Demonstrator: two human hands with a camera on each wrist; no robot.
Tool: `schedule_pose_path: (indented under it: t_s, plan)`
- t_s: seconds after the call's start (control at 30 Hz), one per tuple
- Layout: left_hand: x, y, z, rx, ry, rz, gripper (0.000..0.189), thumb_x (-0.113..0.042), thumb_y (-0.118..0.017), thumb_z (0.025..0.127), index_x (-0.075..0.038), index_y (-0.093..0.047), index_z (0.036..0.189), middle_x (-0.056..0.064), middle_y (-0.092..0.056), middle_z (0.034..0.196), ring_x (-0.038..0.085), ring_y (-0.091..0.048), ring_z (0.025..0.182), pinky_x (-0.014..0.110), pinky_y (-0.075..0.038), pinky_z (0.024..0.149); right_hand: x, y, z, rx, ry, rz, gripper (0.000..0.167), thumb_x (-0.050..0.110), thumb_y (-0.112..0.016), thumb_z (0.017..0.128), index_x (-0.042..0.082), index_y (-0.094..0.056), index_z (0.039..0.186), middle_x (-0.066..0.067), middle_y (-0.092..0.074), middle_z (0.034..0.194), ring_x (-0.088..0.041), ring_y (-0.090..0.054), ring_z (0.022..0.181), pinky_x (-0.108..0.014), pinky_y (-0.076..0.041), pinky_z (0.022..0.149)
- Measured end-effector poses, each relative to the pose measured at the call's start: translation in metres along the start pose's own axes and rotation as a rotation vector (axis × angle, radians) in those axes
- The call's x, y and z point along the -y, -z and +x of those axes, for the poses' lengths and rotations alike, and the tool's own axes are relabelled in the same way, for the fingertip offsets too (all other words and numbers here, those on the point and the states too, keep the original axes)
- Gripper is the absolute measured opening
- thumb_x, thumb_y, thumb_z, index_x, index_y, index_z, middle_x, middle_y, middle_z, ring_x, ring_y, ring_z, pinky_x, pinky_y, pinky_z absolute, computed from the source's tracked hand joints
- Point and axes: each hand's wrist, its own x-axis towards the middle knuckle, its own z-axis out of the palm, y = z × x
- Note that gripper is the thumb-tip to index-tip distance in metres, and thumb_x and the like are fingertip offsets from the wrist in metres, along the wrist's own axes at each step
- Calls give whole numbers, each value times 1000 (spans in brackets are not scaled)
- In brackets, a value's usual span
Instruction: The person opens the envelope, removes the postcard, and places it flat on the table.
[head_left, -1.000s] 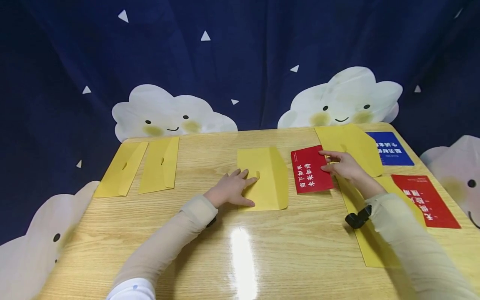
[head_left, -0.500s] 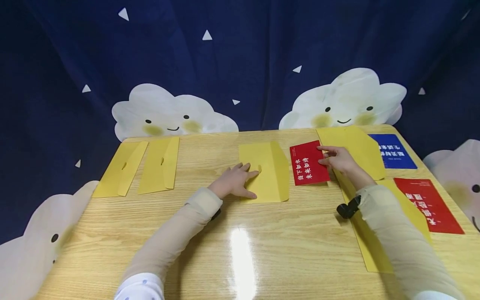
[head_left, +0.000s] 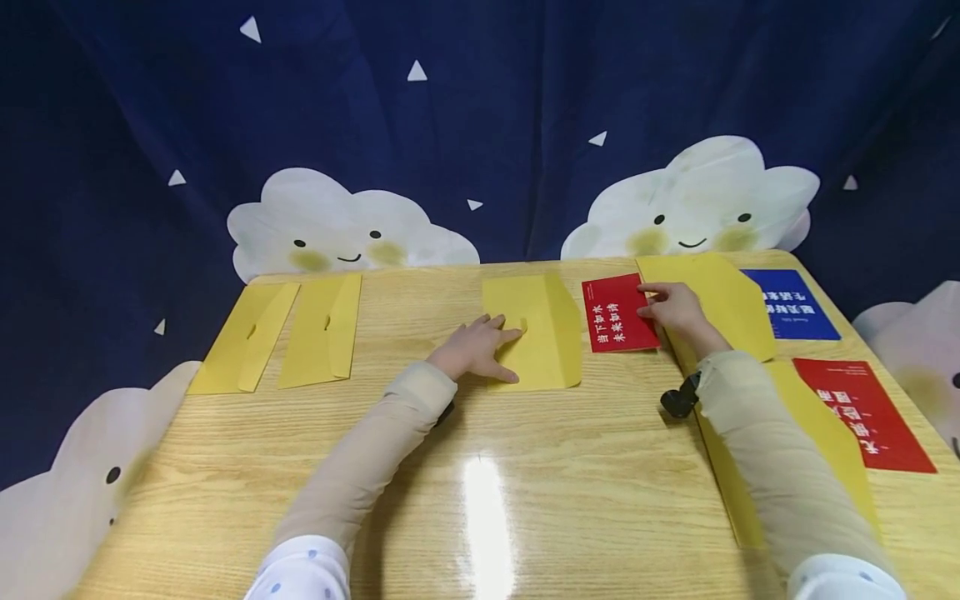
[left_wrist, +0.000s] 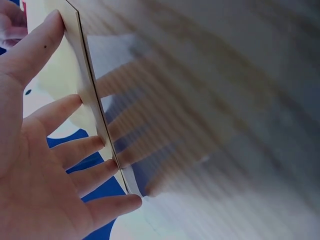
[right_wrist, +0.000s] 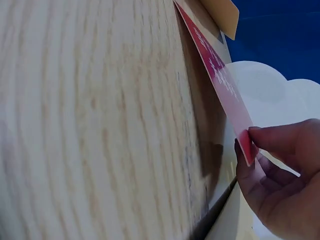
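In the head view, my left hand (head_left: 476,346) lies with spread fingers on the left side of a yellow envelope (head_left: 534,362) in the middle of the table. That envelope's flap (head_left: 564,333) is unfolded toward the right. The left wrist view has the left fingertips (left_wrist: 95,145) resting along the thin envelope. To its right, my right hand (head_left: 678,312) pinches the right edge of a red card (head_left: 618,317) with white lettering. Thumb and fingers grip one end of the card (right_wrist: 215,70) in the right wrist view; that end is raised off the wood and the card slants.
Two yellow envelopes (head_left: 243,342) (head_left: 321,333) with their flaps folded over lie at the left. On the right are larger yellow envelopes (head_left: 708,292) (head_left: 810,450), a blue card (head_left: 798,308) and another red card (head_left: 885,417). A dark blue cloud-patterned curtain (head_left: 517,125) hangs behind the table.
My left hand and the middle envelope have slid toward the table's back edge. The right hand has moved the red card back as well, keeping its pinch.
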Motion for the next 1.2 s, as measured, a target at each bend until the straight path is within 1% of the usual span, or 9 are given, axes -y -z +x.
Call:
schedule_pose_path:
  t_s: [0.07,0.17,0.27,0.43,0.53,0.8,0.93,1.07,1.2]
  plan:
    - [0,1,2,-4,4,-7,82,-59,-61,76,-28,-27,144,10,-15,150,34,-13,136,57,-20,102,0,0,1,-14,-10,-1,48,6,-58,87,-2,-44,133,-26,-49,112,-34,-47,96,-32,-45,71]
    - [0,2,6,-11,13,-12,82,-58,-62,76,-28,-27,144,10,-15,150,33,-13,136,57,-19,102,0,-1,4,-48,-25,-15,47,8,-57,87,-2,-45,132,-28,-49,117,-36,-45,104,-39,-43,83]
    - [2,2,10,-19,19,-6,82,-59,-61,76,-29,-27,144,9,-16,150,32,-13,136,56,-19,102,-1,-2,6,-83,-31,-27,46,9,-58,87,-2,-46,130,-29,-50,118,-37,-44,108,-43,-41,88]
    - [4,3,17,-30,15,-15,81,-58,-63,75,-29,-29,143,9,-17,150,32,-13,136,56,-18,103,-4,-4,11,-125,-27,-56,44,10,-58,88,-2,-49,129,-28,-51,118,-37,-44,108,-44,-43,86]
    - [5,4,21,-28,12,-23,82,-58,-63,75,-29,-28,143,9,-16,150,31,-12,136,57,-17,103,-5,-6,14,-152,-10,-80,43,10,-58,88,-2,-50,128,-28,-51,118,-38,-45,108,-46,-43,85]
    - [7,6,30,-22,21,-73,82,-56,-64,75,-30,-27,144,8,-13,151,31,-8,137,56,-13,104,-2,-10,19,-233,38,-178,38,8,-60,85,-7,-55,120,-28,-57,109,-39,-50,102,-48,-39,87]
    - [7,7,33,-9,21,-85,82,-55,-64,76,-30,-26,144,7,-12,151,29,-6,137,55,-10,105,0,-12,19,-260,25,-191,37,8,-60,84,-8,-57,116,-27,-59,106,-39,-51,100,-47,-40,86]
    - [7,10,36,2,16,-100,82,-53,-64,76,-30,-25,144,7,-10,151,29,-4,138,55,-8,105,2,-14,18,-272,-6,-204,36,8,-58,84,-8,-56,116,-27,-59,106,-38,-50,100,-47,-39,86]
    - [7,12,39,7,21,-99,82,-53,-65,76,-30,-25,144,8,-9,151,29,-4,138,55,-8,106,3,-14,17,-283,-14,-225,36,8,-56,85,-9,-56,116,-27,-58,105,-39,-48,100,-49,-39,87]
